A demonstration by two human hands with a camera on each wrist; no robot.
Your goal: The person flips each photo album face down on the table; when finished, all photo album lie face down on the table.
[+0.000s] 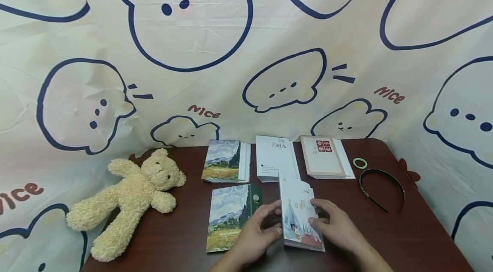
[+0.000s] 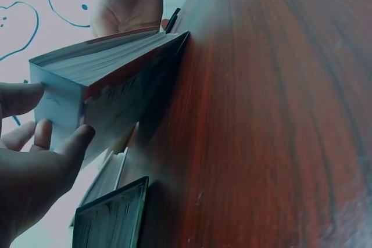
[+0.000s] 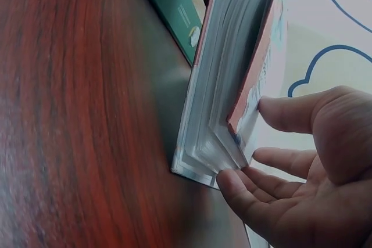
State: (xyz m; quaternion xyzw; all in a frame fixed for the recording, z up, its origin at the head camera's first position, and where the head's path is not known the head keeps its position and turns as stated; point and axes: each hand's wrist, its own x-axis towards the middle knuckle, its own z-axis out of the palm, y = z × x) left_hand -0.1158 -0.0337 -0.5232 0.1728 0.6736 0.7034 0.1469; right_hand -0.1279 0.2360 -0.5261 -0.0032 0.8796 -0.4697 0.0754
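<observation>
A thick white photo album [image 1: 298, 216] with a tent picture on its cover is held tilted above the dark wooden table. My left hand [image 1: 259, 229] holds its spine side, fingertips against the pale spine [image 2: 58, 100] in the left wrist view. On the opposite side, my right hand [image 1: 335, 225] grips the open edge, its thumb on the cover. The right wrist view shows that hand's fingertips [image 3: 232, 181] at the corner of the clear pages [image 3: 224, 114], the cover slightly raised from them. Left of the left hand lies a landscape-painted album [image 1: 229, 216] with a green spine.
Along the back of the table [image 1: 181, 237] lie another landscape album [image 1: 221, 160], a white album [image 1: 275, 156] and a beige album [image 1: 321, 156] with red characters. A teddy bear [image 1: 132, 199] lies at left. At right are a pale green ring [image 1: 360, 163] and a black headband [image 1: 381, 172].
</observation>
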